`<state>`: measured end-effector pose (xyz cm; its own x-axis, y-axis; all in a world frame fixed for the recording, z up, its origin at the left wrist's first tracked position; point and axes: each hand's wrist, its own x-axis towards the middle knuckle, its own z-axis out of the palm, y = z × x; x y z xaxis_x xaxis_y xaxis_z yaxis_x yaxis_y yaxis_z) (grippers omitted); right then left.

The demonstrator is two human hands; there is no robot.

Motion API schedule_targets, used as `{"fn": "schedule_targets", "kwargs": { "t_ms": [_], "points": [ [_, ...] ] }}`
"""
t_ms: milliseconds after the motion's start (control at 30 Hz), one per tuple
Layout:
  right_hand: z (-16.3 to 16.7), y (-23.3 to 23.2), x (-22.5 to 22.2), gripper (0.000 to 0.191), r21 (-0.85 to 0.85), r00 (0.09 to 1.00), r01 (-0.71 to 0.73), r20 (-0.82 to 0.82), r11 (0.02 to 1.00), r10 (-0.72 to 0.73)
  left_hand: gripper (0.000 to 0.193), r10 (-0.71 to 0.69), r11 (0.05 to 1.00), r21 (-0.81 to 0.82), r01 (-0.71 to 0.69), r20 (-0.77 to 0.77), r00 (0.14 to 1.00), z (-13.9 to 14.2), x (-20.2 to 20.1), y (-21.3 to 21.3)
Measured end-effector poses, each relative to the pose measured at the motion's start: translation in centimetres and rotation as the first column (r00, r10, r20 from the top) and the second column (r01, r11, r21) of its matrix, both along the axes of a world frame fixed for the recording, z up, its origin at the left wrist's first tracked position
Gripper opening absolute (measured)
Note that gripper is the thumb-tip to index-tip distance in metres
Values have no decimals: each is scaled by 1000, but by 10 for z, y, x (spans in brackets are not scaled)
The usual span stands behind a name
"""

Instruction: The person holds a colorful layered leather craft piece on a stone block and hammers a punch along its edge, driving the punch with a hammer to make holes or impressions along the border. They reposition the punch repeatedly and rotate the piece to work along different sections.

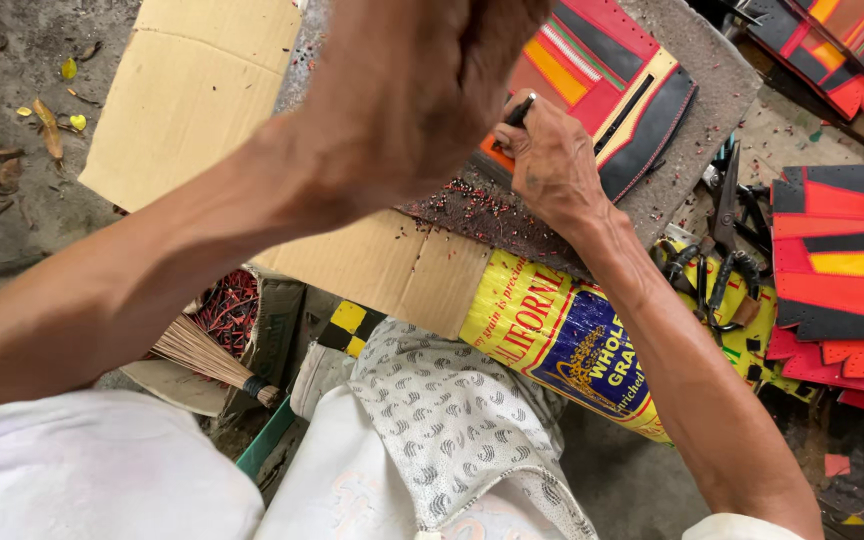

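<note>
Right hand [552, 160] holds punch [520, 110] (nearly upright) on leather piece [602, 90].

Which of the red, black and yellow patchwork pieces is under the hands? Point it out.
The patchwork piece on the grey pad, where the right hand presses a dark tool. The other pieces lie stacked at right, untouched.

We see our left hand [432, 70] raised close to the camera, curled into a fist, forearm stretching in from the left. Our right hand [552, 160] reaches forward lower down, fingers pinched together, wrist bent.
</note>
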<state>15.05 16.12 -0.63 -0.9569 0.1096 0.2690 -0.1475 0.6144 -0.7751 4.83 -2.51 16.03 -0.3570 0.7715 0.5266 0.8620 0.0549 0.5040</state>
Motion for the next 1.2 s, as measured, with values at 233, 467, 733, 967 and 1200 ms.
{"fn": "schedule_targets", "kwargs": {
  "t_ms": [233,467,733,967,1200],
  "points": [
    [-2,-5,0,10,81,994,49,92,995,-57,34,201,758,-650,-51,158,967,-22,-8,-24],
    [-4,-6,5,18,71,984,90,-163,993,-77,43,300,640,-768,18,271,915,-74,-7,-30],
    [-3,6,11,17,-172,999,33,11,984,-32,40,300,648,-761,-3,253,920,-82,-7,-35],
    [-3,13,18,14,-263,997,-26,63,964,44,41,306,651,-759,35,304,902,-82,-8,-35],
    [1,8,17,14,-175,999,-28,23,984,32,40,266,678,-735,16,265,927,-86,-8,-39]
  ]
}}
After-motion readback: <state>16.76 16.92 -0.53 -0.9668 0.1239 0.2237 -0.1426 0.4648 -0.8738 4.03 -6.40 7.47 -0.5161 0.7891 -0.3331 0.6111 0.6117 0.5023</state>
